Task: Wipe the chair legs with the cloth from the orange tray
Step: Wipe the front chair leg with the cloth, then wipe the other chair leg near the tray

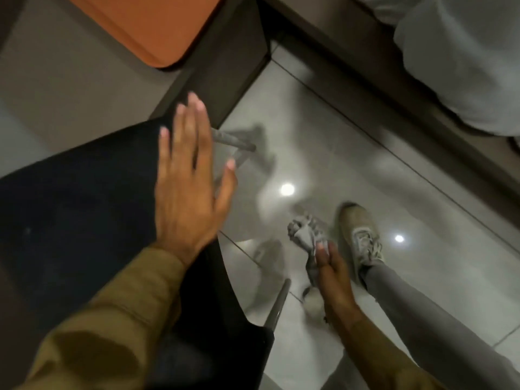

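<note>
Glossy grey floor tiles (365, 170) fill our view, with a brown worktop (70, 88) at upper left carrying the orange tray (146, 23). Below it our left hand (188, 181) lies flat on the black chair seat (84, 220), fingers (180, 128) spread apart. One metal chair leg (278, 302) slants beneath. Our right hand (334, 280) has its fingers clamped on the grey cloth (306, 235), beside our shoe (360, 235).

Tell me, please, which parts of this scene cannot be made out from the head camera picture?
- Flat orange tray: cut off by the top edge, its contents unseen.
- Grey metal chair legs: mostly hidden behind the black chair seat and the open left hand.
- Crumpled grey cloth: blurred by motion; the right hand covers its lower end, in the head view.
</note>
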`<state>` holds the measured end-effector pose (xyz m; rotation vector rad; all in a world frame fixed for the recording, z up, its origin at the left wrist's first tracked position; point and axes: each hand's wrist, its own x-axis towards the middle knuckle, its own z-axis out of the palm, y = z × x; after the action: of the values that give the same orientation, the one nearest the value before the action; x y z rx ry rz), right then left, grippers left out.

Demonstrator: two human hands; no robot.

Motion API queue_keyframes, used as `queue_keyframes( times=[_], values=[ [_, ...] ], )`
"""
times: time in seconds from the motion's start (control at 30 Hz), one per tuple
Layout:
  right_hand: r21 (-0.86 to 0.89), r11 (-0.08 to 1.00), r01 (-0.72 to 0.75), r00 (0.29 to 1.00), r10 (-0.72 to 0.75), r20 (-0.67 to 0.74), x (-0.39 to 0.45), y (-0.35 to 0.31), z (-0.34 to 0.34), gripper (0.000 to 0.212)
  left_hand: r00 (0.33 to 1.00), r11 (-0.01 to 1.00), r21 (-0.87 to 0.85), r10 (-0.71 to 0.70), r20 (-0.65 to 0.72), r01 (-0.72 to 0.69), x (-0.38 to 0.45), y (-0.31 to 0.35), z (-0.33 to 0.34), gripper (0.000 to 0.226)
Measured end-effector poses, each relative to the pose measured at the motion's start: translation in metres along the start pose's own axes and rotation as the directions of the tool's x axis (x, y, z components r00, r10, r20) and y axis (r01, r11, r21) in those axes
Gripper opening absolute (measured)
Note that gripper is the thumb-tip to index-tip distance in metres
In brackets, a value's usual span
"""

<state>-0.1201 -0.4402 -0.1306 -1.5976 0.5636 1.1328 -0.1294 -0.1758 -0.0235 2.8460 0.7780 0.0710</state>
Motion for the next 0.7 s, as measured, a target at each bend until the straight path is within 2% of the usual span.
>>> queue_keyframes(
  times=[0.17,0.33,0.4,0.47,0.6,0.7],
  values=[
    [0.018,0.990,0.143,0.986,-0.141,-0.084,0.047,-0.067,0.028,0.024,0.995,0.986,-0.129,-0.100,0.028,0.103,0.090,-0.046,0.000,0.071],
    [0.047,0.979,0.201,0.978,-0.197,-0.066,0.062,-0.128,0.066,0.028,0.967,0.954,-0.179,-0.223,0.120,0.242,0.107,-0.051,0.013,0.067],
    [0.026,0.971,0.236,0.972,-0.236,0.005,0.061,-0.149,0.087,0.036,0.964,0.951,-0.172,-0.242,0.108,0.258,0.108,-0.048,0.012,0.067],
    [0.025,0.969,0.246,0.957,-0.247,0.155,0.054,-0.162,0.112,0.040,0.960,0.948,-0.166,-0.253,0.120,0.271,0.109,-0.047,0.010,0.066],
    [0.006,0.969,0.249,0.858,-0.223,0.462,0.045,-0.171,0.165,0.046,0.958,0.946,-0.174,-0.251,0.135,0.272,0.109,-0.047,0.010,0.067],
    [0.035,0.963,0.268,0.820,-0.248,0.516,0.055,-0.165,0.189,0.053,0.962,0.949,-0.172,-0.245,0.119,0.263,0.110,-0.050,0.011,0.068]
  ],
)
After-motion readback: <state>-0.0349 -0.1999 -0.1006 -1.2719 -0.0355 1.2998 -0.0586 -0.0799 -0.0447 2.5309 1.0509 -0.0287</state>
